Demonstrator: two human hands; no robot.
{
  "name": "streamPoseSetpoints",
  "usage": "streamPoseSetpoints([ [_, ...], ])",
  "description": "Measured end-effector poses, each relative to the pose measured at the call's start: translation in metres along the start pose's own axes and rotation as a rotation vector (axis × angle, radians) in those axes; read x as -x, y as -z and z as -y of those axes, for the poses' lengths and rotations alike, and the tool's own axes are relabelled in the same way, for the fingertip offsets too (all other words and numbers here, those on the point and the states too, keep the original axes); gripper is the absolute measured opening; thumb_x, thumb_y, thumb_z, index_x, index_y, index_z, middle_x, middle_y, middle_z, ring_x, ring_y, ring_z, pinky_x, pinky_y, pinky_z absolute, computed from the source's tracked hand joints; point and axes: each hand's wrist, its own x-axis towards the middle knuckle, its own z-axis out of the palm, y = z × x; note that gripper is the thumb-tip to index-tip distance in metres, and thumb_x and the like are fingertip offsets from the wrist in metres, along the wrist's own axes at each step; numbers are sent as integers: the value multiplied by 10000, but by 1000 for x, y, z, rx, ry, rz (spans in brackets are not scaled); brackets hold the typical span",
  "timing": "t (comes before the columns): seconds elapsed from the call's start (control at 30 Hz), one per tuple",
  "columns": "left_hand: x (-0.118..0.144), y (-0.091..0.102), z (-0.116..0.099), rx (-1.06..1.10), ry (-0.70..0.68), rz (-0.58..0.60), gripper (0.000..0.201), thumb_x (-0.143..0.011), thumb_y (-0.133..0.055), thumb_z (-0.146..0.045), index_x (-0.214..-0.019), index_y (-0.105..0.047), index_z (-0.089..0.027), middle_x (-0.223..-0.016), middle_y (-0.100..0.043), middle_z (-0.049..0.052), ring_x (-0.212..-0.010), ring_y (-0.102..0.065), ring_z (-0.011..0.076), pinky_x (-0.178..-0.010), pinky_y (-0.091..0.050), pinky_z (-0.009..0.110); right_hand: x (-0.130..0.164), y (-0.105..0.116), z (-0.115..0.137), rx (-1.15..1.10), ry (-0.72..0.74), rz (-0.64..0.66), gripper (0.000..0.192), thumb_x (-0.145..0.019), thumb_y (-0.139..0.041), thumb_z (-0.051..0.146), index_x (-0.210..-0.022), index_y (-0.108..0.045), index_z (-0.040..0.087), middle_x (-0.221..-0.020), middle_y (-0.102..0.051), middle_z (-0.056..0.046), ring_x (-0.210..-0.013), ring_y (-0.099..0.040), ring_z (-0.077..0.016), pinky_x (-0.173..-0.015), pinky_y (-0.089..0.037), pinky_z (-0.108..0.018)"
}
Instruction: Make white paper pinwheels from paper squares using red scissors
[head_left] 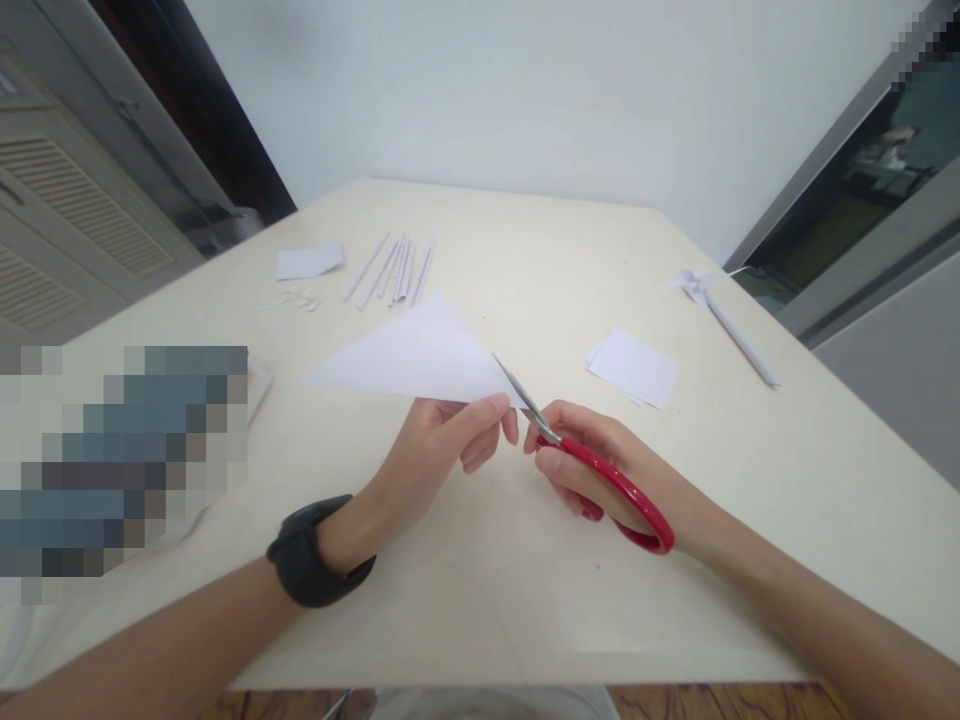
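**Scissors at the corner of the folded paper**

Your left hand (442, 450) pinches the folded white paper triangle (412, 360) by its lower right corner, thumb on top and fingers curled beneath, and holds it lifted just above the cream surface (525, 560). Your right hand (600, 465) is closed through the loops of the red-handled scissors (592, 470), with the blades parted a little and their tips at that same corner, right beside your left thumb.

To cut cleanly, keep the layers of the triangle pressed flat together so they do not slip, keep your left fingertips out of the blades' line, and feed the paper deep into the blades rather than snipping with the tips.

The paper lies up and to the left of both hands, its long point aimed left. Farther back lie thin rolled white paper sticks (394, 270), and to the right a small stack of white paper squares (634, 368).
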Motion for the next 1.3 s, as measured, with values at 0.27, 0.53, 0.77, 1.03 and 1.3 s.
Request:
streamPoseSetpoints([
  [0.27, -1, -1, 0, -2, -4, -38, 283, -855, -467, -247, -596, -555, -177, -424, -296, -62, -429, -324, 98, -496, -307, 268, 0, 2, -3, -6, 21, 17, 192, -871, -514, 393, -883, -498, 202, -659, -479, 43, -523, -439, -72, -485, -369, -207],
  [0.53, 1, -2, 0, -80, 3, -20, 279, -847, -489, -280, -618, -589, -157, -439, -329, -65, -431, -342, 80, -460, -298, 234, 2, 3, -5, 49, 29, 12, 202, -883, -486, 410, -877, -479, 208, -678, -449, 38, -560, -435, -87, -539, -392, -231],
  [0.77, 0, -2, 1, -69, 7, -1, 298, -861, -484, -288, -614, -592, -161, -439, -337, -66, -435, -343, 76, -466, -303, 228, -1, 1, -8, 17, 21, 17, 223, -897, -461, 403, -795, -431, 207, -613, -471, 49, -510, -447, -82, -497, -368, -220],
  [1.03, 0, -2, -1, -93, 31, 0, 305, -861, -475, -292, -609, -583, -157, -433, -333, -64, -438, -342, 79, -481, -319, 233, -1, 0, -9, -29, 8, 13, 213, -897, -465, 399, -808, -439, 207, -569, -466, 59, -480, -439, -76, -471, -361, -206],
  [1.3, -1, -2, 0, 30, -14, -27, 347, -851, -486, -261, -515, -471, -173, -426, -346, -61, -427, -361, 76, -511, -371, 240, 0, -1, -7, -30, -1, 8, 202, -895, -468, 400, -840, -465, 206, -574, -459, 61, -479, -438, -71, -460, -364, -197],
])
